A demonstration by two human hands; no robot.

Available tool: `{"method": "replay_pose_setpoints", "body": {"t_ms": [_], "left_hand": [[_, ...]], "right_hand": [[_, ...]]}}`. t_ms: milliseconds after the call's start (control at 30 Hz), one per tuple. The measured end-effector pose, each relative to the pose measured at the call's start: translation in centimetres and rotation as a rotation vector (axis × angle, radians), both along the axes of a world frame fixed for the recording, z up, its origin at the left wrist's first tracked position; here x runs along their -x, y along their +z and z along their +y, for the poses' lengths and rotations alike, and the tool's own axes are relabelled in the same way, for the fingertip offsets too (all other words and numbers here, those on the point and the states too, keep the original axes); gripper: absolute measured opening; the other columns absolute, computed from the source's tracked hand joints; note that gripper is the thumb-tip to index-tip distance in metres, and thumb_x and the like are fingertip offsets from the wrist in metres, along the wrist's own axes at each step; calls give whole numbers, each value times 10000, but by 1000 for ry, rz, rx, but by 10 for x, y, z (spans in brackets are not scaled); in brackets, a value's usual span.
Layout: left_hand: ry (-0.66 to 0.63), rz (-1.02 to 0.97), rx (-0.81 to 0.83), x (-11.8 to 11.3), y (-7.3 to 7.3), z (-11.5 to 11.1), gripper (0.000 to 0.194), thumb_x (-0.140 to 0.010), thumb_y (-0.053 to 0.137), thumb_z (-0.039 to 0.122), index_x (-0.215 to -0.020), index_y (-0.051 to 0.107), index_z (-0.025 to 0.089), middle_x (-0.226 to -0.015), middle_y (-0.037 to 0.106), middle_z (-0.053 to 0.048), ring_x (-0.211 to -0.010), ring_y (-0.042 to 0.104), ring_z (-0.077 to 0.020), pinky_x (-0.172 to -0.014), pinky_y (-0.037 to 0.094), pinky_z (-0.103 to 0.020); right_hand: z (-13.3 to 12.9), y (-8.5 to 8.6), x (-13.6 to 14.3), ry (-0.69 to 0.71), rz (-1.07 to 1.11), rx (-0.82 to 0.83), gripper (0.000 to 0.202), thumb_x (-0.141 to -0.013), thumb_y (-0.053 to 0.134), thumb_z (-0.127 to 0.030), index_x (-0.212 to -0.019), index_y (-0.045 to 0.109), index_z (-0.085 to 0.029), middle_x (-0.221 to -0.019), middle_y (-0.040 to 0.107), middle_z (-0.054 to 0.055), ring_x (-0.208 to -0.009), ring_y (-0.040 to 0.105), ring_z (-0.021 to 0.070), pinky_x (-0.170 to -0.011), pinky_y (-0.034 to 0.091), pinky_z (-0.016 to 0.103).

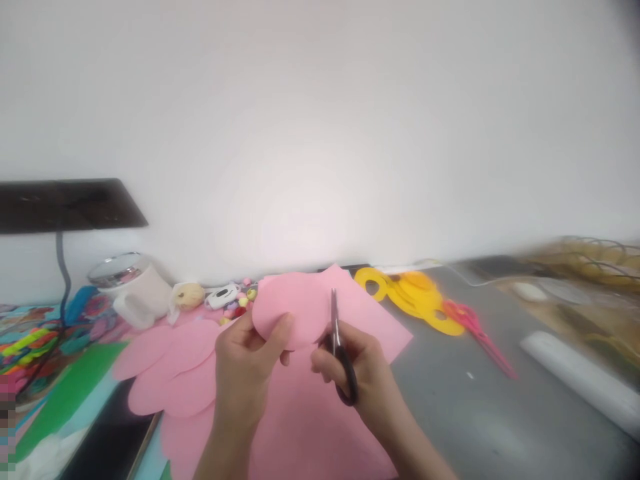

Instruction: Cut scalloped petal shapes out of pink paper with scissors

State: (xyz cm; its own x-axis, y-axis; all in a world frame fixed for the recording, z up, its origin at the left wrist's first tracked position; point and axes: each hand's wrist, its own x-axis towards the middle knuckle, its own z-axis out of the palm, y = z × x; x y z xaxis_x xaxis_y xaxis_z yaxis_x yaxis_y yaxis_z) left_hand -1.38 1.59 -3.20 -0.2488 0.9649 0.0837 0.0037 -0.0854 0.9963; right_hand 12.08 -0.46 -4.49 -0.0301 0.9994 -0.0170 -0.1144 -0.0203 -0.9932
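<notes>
My left hand (260,350) pinches a rounded pink paper piece (293,303) between thumb and fingers, holding it up above the table. In my right hand (357,363) is a pair of black-handled scissors (340,347), its blades pointing up at the right edge of that piece. Whether the blades touch the paper I cannot tell. Beneath both hands lie large pink paper sheets (310,420). Several pink paper ovals (175,367) overlap in a pile to the left of my left hand.
Yellow paper cutouts (415,297) and pink scissors (480,337) lie to the right on the grey table (465,413). A white roll (580,377) is farther right. At the left are a white mug (145,297), colourful small items (30,347) and a dark phone-like slab (113,433). A white wall stands behind.
</notes>
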Motion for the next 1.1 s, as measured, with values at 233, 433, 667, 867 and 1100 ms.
{"method": "replay_pose_setpoints", "body": {"t_ms": [233,433,667,867,1100], "left_hand": [[-47,-23,28,-3,2,-1,217,-668,727,343,-592,612,175,-523,526,27,-479,431,-89,-429,354,-219],[-126,4,26,1,-4,2,243,-689,723,384,-619,627,172,-559,537,17,-477,439,-90,-428,374,-228],[-32,-107,-41,-3,-2,1,225,-640,766,319,-568,608,175,-477,515,39,-424,425,-81,-390,346,-216],[61,-127,-72,-1,3,1,243,-611,782,317,-539,594,181,-428,493,53,-397,428,-82,-367,354,-208],[49,-83,-85,-2,-1,2,222,-616,775,319,-559,608,185,-450,509,52,-404,436,-85,-368,366,-213]], "right_hand": [[1,-3,-3,-269,63,-80,217,-734,715,-309,-898,604,-220,-691,566,-29,-533,437,94,-454,329,204],[-1,-1,-1,-250,51,-117,136,-716,705,-256,-794,607,-204,-632,524,-47,-494,405,85,-443,327,209],[-2,5,2,-27,29,-105,175,-704,702,-284,-760,571,-181,-626,527,-38,-575,436,113,-558,376,242],[-1,9,0,118,41,-37,172,-658,696,-211,-711,535,-180,-620,517,-40,-565,417,102,-557,356,238],[-2,5,0,158,60,-46,253,-674,734,-322,-697,533,-171,-648,522,-22,-586,424,111,-550,361,238]]}}
